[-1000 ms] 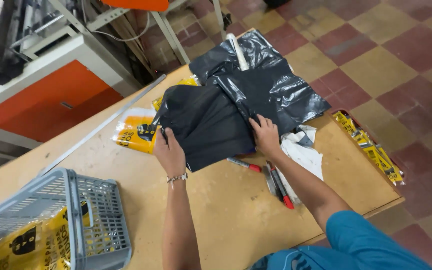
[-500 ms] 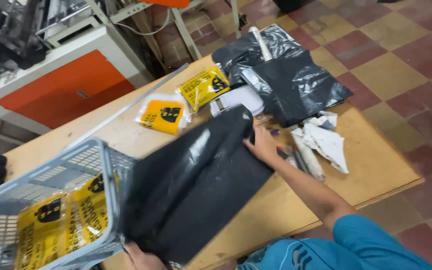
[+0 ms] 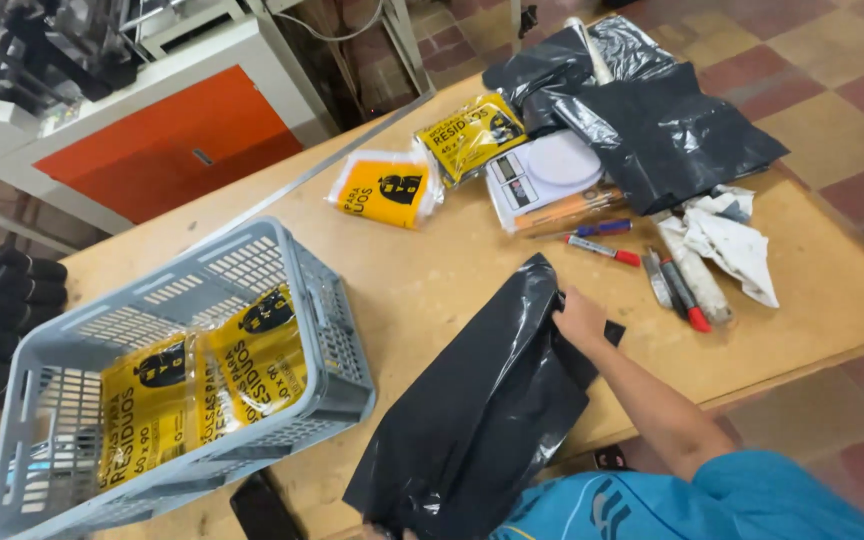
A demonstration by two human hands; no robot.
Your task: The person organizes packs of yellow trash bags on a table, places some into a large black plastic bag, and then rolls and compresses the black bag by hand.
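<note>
Pinching the top edge of a black plastic bag [image 3: 482,420], the right hand [image 3: 579,318] has its fingers closed on the film; the bag drapes from mid-table down over the near edge of the wooden table [image 3: 432,290]. At the bottom border, the left hand [image 3: 380,532] is almost wholly cut off, so its grip cannot be told. A grey plastic basket [image 3: 327,330] at the left holds two yellow bag packets [image 3: 202,385], partly hidden by its wall. Two more yellow packets [image 3: 387,187] lie farther back, beside one white kitchen scale [image 3: 542,172] half covered by a heap of black bags [image 3: 652,120]. Markers [image 3: 604,249] and a crumpled white cloth [image 3: 727,240] lie to the right.
</note>
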